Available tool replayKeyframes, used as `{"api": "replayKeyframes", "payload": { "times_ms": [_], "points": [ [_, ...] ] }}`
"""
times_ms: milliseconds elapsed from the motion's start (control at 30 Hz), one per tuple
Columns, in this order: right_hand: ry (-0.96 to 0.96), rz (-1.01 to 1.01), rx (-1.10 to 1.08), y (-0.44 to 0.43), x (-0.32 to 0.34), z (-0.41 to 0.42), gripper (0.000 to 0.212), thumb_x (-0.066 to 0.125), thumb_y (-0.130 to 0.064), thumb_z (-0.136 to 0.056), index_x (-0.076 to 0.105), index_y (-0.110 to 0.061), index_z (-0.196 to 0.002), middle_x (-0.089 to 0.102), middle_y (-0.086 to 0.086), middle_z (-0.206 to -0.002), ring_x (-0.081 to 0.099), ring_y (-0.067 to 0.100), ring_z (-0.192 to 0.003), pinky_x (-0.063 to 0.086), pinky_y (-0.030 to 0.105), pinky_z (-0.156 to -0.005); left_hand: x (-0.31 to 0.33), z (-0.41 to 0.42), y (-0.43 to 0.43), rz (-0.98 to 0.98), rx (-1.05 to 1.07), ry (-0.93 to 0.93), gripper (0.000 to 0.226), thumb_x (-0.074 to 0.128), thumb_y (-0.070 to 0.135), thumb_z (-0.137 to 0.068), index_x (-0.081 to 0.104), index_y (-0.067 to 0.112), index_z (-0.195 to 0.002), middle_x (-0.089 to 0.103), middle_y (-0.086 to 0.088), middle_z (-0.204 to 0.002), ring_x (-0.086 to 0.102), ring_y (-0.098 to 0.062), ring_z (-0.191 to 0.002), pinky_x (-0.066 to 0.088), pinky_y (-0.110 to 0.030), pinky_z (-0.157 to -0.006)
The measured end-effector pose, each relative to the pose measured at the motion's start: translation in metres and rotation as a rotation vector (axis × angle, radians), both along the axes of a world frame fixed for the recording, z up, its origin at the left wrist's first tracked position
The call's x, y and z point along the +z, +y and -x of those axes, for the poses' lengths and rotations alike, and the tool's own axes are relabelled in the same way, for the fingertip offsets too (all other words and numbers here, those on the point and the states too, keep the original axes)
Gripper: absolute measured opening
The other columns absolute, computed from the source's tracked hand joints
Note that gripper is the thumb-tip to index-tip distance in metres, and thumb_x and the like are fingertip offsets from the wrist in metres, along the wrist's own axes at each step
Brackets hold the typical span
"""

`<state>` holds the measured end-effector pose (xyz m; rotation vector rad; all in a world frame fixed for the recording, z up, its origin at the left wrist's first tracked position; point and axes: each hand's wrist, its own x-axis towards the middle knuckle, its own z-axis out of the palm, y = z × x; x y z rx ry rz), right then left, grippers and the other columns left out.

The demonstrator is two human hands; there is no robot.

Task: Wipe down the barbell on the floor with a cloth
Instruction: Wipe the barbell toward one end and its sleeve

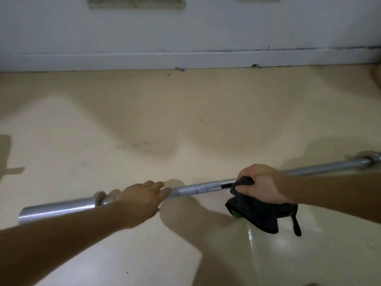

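A silver barbell (198, 188) lies across the cream floor (185, 124) near a white wall (185, 27). The right hand (261, 184) wraps its fingers around the shaft, pinching a black cloth (257, 213) that hangs below. The left hand (142, 201) rests on the bar beside the collar, fingers loosely extended.

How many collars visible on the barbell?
2. One collar sits just left of the left hand, beside the near sleeve; the other is at the far right edge, partly cut off by the frame.
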<state>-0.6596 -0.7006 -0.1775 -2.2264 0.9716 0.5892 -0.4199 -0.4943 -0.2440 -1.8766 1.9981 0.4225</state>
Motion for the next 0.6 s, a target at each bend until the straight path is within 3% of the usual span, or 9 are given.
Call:
{"api": "replayKeyframes", "payload": {
  "times_ms": [33, 133, 167, 267, 367, 467, 600],
  "points": [
    [-0.003, 0.019, 0.010, 0.014, -0.001, -0.003, 0.013, 0.058, -0.030, -0.090, 0.064, -0.020, -0.085, 0.064, 0.000, -0.086, 0.060, 0.016, -0.080, 0.046, 0.026, -0.068, -0.008, 0.005, 0.000, 0.042, -0.019, 0.012, 0.067, 0.072, 0.035, -0.072, 0.041, 0.025, -0.130, 0.060, -0.001, -0.117, 0.062, -0.020, -0.089, 0.053, -0.030, -0.059],
    [-0.079, 0.034, -0.085, 0.041, -0.020, -0.012, 0.014, 0.057, -0.027, -0.091, 0.059, -0.019, -0.079, 0.062, -0.002, -0.077, 0.059, 0.013, -0.070, 0.043, 0.023, -0.059, -0.028, 0.021, -0.010, 0.141, -0.018, 0.074, 0.069, 0.061, 0.024, -0.083, 0.024, 0.028, -0.141, 0.050, -0.006, -0.127, 0.057, -0.025, -0.099, 0.050, -0.035, -0.068],
    [-0.084, 0.037, -0.113, 0.047, -0.031, -0.014, 0.015, 0.056, -0.026, -0.091, 0.058, -0.017, -0.080, 0.063, -0.002, -0.076, 0.059, 0.014, -0.070, 0.043, 0.023, -0.058, -0.031, 0.025, -0.014, 0.205, -0.037, 0.073, 0.072, 0.063, 0.022, -0.080, 0.026, 0.030, -0.141, 0.052, -0.007, -0.122, 0.058, -0.026, -0.095, 0.049, -0.035, -0.064],
    [-0.140, 0.111, -0.274, 0.063, -0.068, -0.023, 0.010, 0.056, -0.028, -0.092, 0.060, -0.021, -0.085, 0.064, -0.006, -0.079, 0.062, 0.015, -0.078, 0.045, 0.023, -0.062, -0.033, 0.025, -0.023, 0.237, -0.025, 0.122, 0.090, 0.083, 0.014, -0.046, 0.045, 0.033, -0.126, 0.060, -0.004, -0.083, 0.058, -0.023, -0.060, 0.037, -0.029, -0.037],
    [-0.273, 0.334, -0.480, 0.070, -0.092, -0.024, 0.017, 0.054, -0.031, -0.092, 0.065, -0.017, -0.095, 0.065, -0.002, -0.089, 0.060, 0.016, -0.081, 0.048, 0.028, -0.071, -0.041, 0.022, -0.027, 0.281, 0.025, 0.177, 0.093, 0.081, 0.005, -0.037, 0.049, 0.037, -0.119, 0.057, -0.001, -0.070, 0.054, -0.022, -0.049, 0.023, -0.026, -0.034],
    [-0.413, 0.496, -0.619, 0.064, -0.100, -0.021, 0.019, 0.052, -0.028, -0.094, 0.064, -0.014, -0.095, 0.061, 0.000, -0.087, 0.057, 0.017, -0.081, 0.041, 0.027, -0.066, -0.044, 0.021, -0.033, 0.276, 0.096, 0.231, 0.086, 0.074, -0.002, -0.044, 0.049, 0.039, -0.116, 0.057, 0.000, -0.070, 0.056, -0.023, -0.050, 0.031, -0.026, -0.034],
    [-0.383, 0.530, -0.783, 0.084, -0.121, -0.045, 0.017, 0.048, -0.028, -0.096, 0.060, -0.018, -0.103, 0.057, -0.001, -0.091, 0.056, 0.019, -0.083, 0.042, 0.031, -0.065, -0.057, 0.007, -0.041, 0.300, 0.183, 0.429, 0.077, 0.053, -0.004, -0.065, 0.042, 0.040, -0.128, 0.063, -0.002, -0.090, 0.063, -0.028, -0.072, 0.045, -0.034, -0.053]
  ]
}}
